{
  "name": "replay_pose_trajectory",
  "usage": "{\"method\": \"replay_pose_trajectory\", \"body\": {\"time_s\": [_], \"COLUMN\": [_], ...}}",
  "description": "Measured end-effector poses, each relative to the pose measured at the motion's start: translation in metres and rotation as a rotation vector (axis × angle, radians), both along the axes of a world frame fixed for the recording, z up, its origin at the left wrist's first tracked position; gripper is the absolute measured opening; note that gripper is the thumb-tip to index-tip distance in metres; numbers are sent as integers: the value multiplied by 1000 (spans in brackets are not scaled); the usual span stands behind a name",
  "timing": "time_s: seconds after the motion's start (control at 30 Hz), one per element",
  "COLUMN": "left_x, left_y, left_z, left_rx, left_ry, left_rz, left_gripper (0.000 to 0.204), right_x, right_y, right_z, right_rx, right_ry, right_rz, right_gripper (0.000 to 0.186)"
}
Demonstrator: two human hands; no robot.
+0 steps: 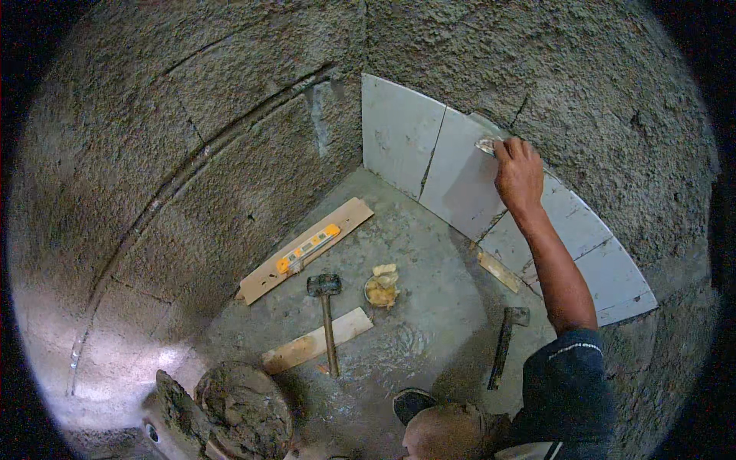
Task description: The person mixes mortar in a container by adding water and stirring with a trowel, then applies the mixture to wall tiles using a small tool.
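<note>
My right hand (521,172) is closed at the upper edge of a row of pale grey wall tiles (460,172), its back toward me. Between thumb and fingers it grips a small whitish piece (485,146), whose kind I cannot make out, against or just over the tile face. Grey smears and dark joints mark the tiles, which stand along the foot of the right wall from the corner. The sleeved right arm reaches in from the lower right. My left hand is out of the picture.
A rubber mallet (324,287) lies across a wood strip (349,331). An orange spirit level (308,248) rests on a board (257,286). A hammer (506,345), a wood piece (498,272) and a yellowish lump (381,291) lie about. Lower left stands a mortar-filled container (244,410).
</note>
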State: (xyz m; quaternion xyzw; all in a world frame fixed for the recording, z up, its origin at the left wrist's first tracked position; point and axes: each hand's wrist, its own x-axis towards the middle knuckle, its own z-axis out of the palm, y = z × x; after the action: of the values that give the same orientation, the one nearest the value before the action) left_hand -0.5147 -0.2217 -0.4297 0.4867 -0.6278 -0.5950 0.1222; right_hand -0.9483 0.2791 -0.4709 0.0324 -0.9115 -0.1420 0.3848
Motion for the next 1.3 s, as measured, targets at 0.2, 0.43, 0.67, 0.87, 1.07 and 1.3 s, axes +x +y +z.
{"method": "replay_pose_trajectory", "body": {"time_s": [0.2,0.43,0.67,0.87,1.07,1.3], "left_x": [-13,-1,-21,-43,-36,-21], "left_y": [-9,-16,-25,-11,-23,-26], "left_z": [11,4,11,11,-3,10], "left_rx": [199,168,261,117,314,364], "left_ry": [-133,-44,-12,137,208,280], "left_rz": [-7,-143,-316,-178,-226,-272], "left_gripper": [34,43,54,29,30,28], "right_x": [-60,-37,89,153,135,138], "right_y": [-22,15,116,102,-97,-338], "right_z": [29,28,25,28,-26,-13], "right_rx": [132,183,151,-57,-596,-419], "right_ry": [10,-168,-168,-108,-648,-533], "right_rz": [76,10,-52,-92,863,1625], "right_gripper": [18,18,17,38,26,41]}}
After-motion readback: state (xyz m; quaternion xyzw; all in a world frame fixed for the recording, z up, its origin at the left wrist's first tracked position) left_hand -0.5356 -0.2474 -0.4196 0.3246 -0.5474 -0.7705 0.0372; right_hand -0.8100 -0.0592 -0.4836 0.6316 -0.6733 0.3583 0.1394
